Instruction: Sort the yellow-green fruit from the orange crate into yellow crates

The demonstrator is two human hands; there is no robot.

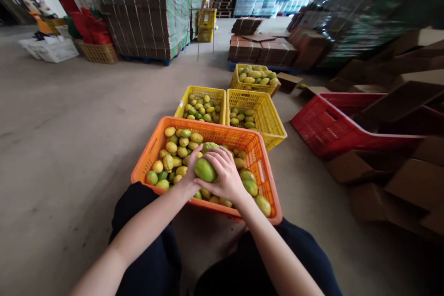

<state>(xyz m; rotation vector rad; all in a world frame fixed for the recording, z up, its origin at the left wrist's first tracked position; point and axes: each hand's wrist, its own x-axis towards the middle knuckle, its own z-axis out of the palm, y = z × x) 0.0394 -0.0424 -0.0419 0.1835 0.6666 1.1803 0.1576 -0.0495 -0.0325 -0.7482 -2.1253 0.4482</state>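
Both hands are close together over the middle of an orange crate [262, 176] of yellow and green fruits. My right hand [225, 173] is wrapped round a green fruit [205, 170] from the right, its thumb underneath. From the left, my left hand [192, 171] touches the same fruit, with its thumb raised; its other fingers are mostly hidden behind the fruit. A second, bumpy green fruit [209, 146] shows just beyond, between the hands; what bears it is unclear. Small yellowish fruits [171, 147] lie on the crate's left side, larger greener ones [250, 188] on the right.
Behind the orange crate stand two yellow crates [274, 120] with fruits, and a third yellow crate [236, 84] farther back. At right are a red crate [322, 125] and cardboard boxes [416, 185]. Wrapped pallet stacks [138, 9] stand behind.
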